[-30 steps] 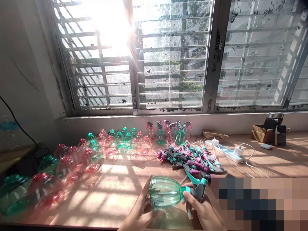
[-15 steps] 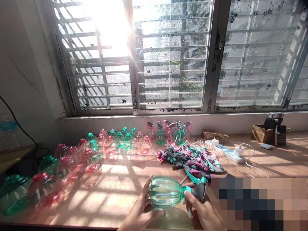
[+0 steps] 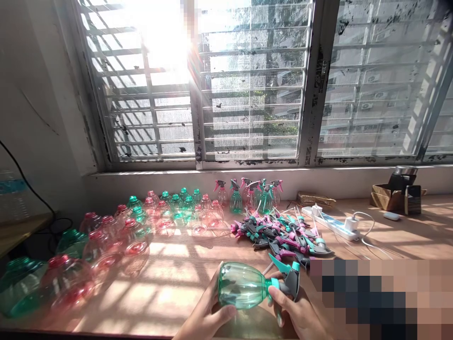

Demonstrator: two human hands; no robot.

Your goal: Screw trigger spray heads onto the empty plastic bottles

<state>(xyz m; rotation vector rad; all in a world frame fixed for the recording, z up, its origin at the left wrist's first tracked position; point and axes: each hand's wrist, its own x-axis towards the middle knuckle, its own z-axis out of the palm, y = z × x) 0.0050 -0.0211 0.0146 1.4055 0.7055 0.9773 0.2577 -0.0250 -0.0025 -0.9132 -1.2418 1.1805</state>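
Note:
A clear green spray bottle (image 3: 242, 285) lies sideways in the air above the front of the table, its base toward the left. My left hand (image 3: 208, 307) is wrapped round the base end, thumb below and fingers behind. At the neck, my right hand (image 3: 293, 307) grips the turquoise collar of the grey-and-turquoise spray head (image 3: 288, 278), thumb on the near side. The head sits on the bottle's mouth; whether it is fully tight I cannot tell. Just beyond my hands is a heap of loose spray heads (image 3: 279, 233) in pink, turquoise and grey.
Open red and green bottles (image 3: 132, 241) stand in rows on the left. Several bottles with heads fitted (image 3: 253, 196) stand by the windowsill. To the right are a power strip (image 3: 334, 224) with a white cable and a cardboard box (image 3: 385, 196). The lower right corner is pixelated.
The bottle and both hands have shifted slightly left and a little lower. The spray head has turned a little, its trigger now pointing more upward and left. Both hands keep their hold.

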